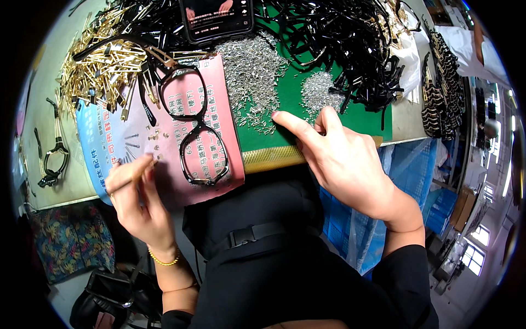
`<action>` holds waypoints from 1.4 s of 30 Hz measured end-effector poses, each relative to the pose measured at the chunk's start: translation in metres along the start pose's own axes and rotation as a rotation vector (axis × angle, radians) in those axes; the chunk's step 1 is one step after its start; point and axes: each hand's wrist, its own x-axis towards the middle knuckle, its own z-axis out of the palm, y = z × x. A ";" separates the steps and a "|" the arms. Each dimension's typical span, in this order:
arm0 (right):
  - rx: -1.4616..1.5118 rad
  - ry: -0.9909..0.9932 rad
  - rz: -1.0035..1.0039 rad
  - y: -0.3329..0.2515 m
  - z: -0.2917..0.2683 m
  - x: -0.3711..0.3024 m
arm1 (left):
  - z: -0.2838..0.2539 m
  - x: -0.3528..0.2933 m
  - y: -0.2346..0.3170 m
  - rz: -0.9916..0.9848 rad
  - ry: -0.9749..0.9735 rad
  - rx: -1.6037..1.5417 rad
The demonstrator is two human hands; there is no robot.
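A black eyeglass frame [201, 125] lies on a pink and blue printed sheet [170, 189], its temple [109, 41] reaching toward the gold parts. My left hand [139, 200] is over the sheet's near edge, fingers curled and partly blurred; what they hold, if anything, I cannot make out. Beside its fingertips lie small gold-coloured pieces [156, 147] and a few thin grey screws [131, 143]. My right hand [350, 164] is over the green mat [290, 98]. Its index finger stretches to the edge of a heap of small silver screws [249, 77]; other fingers bend under, partly hidden.
Gold metal strips [101, 71] pile at the far left, black temples [356, 49] at the far right. A phone [216, 19] stands at the back. A smaller silver heap [320, 90] sits right of the screws. Another frame [55, 159] lies leftmost; striped temples [435, 88] line the right.
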 end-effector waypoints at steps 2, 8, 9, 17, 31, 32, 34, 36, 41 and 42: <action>-0.061 -0.051 0.024 -0.005 -0.003 0.003 | -0.006 -0.012 0.017 0.211 -0.052 -0.052; 0.075 -0.011 -0.003 0.001 -0.006 -0.001 | 0.025 -0.028 0.036 0.255 -0.102 -0.199; 0.139 -0.011 -0.043 0.000 -0.007 -0.001 | 0.023 -0.027 0.031 0.223 -0.135 -0.194; 0.195 -0.002 -0.430 -0.029 -0.004 0.022 | 0.021 -0.014 0.013 0.111 -0.122 -0.505; 0.193 0.022 -0.471 -0.025 0.009 0.029 | 0.007 0.006 0.031 0.308 -0.268 -0.172; 0.202 0.017 -0.470 -0.025 0.009 0.029 | 0.003 0.011 0.025 0.283 -0.348 -0.193; 0.191 0.016 -0.480 -0.024 0.010 0.030 | 0.006 0.011 0.014 0.146 -0.343 -0.371; 0.185 0.000 -0.487 -0.024 0.009 0.030 | 0.005 0.014 0.023 0.263 -0.321 -0.282; 0.194 -0.007 -0.500 -0.021 0.009 0.032 | 0.000 0.020 0.020 0.205 -0.447 -0.307; 0.198 -0.010 -0.500 -0.021 0.008 0.032 | 0.004 0.018 0.021 0.298 -0.386 -0.260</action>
